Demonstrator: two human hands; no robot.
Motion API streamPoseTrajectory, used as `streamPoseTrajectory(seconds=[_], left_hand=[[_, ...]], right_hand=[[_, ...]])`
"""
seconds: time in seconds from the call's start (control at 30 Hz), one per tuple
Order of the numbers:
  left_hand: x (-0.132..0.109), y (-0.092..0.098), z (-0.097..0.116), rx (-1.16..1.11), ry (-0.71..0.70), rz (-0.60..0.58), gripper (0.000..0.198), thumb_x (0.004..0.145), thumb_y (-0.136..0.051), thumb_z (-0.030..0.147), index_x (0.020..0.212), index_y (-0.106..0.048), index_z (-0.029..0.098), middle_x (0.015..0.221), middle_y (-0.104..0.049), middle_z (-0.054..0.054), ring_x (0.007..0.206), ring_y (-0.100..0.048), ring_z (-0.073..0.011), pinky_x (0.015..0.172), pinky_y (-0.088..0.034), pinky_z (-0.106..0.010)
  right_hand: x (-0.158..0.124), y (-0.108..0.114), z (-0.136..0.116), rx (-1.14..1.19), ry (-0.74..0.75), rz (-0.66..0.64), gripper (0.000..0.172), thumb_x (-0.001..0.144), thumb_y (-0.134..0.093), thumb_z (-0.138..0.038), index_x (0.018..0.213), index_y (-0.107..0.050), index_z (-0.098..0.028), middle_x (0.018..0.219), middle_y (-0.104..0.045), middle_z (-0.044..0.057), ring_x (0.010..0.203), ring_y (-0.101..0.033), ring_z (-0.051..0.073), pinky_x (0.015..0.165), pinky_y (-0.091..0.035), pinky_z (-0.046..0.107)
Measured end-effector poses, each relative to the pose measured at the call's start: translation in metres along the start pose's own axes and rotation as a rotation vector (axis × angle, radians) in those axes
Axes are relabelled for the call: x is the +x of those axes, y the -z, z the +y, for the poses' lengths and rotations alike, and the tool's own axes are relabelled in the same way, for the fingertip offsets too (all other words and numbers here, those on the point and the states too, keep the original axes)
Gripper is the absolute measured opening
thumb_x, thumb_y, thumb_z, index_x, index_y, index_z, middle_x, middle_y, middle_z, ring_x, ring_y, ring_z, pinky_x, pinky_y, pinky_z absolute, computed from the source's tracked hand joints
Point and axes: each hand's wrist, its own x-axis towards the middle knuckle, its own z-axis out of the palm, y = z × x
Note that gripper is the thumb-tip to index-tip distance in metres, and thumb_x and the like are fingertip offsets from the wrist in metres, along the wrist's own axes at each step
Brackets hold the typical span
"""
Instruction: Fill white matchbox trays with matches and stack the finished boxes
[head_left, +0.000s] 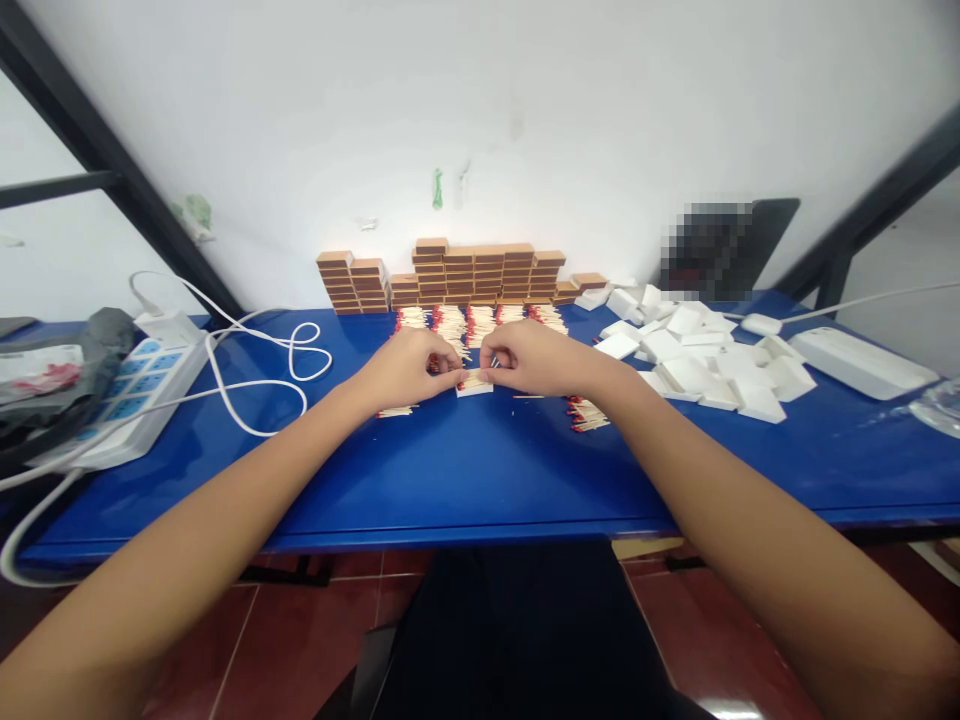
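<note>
Both my hands meet at the middle of the blue table [480, 470]. My left hand [409, 365] and my right hand [529, 358] are closed, pinching a small white matchbox tray [474, 382] with matches in it from either side. Loose red-tipped matches [586, 413] lie beside my right wrist, and a few more matches [394, 410] lie under my left wrist. Rows of matches [480, 320] lie just beyond my hands.
Brown matchbox sleeves [457, 272] are stacked against the white wall. A heap of white box trays [705, 355] lies at the right, with a white flat device [859, 362] beyond. A white power strip [142, 385] and looping cables [262, 375] sit at the left.
</note>
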Motion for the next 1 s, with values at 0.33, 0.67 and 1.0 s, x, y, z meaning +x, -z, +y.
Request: streamPoseTrajectory(seconds=[0.33,0.67,1.0], left_hand=[[-0.0001,-0.0008,-0.0011,-0.007,0.003,-0.005,0.02,0.094,-0.071,0.035,0.087,-0.084,0.021,0.082,-0.079,-0.003,0.066,-0.062,-0.0141,0.063,-0.043,-0.029],[0.0001,0.0004,0.0027,0.005,0.002,-0.014,0.023,0.093,-0.07,0.038,0.086,-0.083,0.02,0.08,-0.078,-0.003,0.069,-0.064,-0.0158,0.065,-0.042,-0.03],[0.0008,-0.0005,0.0014,-0.019,0.003,-0.011,0.017,0.09,-0.07,0.028,0.081,-0.081,0.02,0.077,-0.077,-0.001,0.066,-0.062,-0.0146,0.065,-0.043,-0.029]], right_hand=[[0.001,-0.0035,-0.0019,0.009,0.012,0.034,0.004,0.089,-0.068,-0.019,0.086,-0.071,-0.019,0.08,-0.069,0.003,0.072,-0.057,0.017,0.066,-0.034,0.03],[-0.0017,-0.0009,-0.0035,0.043,0.123,-0.015,0.01,0.083,-0.062,-0.014,0.08,-0.07,-0.019,0.077,-0.067,0.002,0.069,-0.055,0.016,0.067,-0.035,0.03],[-0.0023,0.0013,-0.0053,0.058,0.086,-0.019,0.018,0.08,-0.064,-0.015,0.091,-0.079,-0.018,0.08,-0.068,0.003,0.071,-0.056,0.018,0.068,-0.037,0.031]])
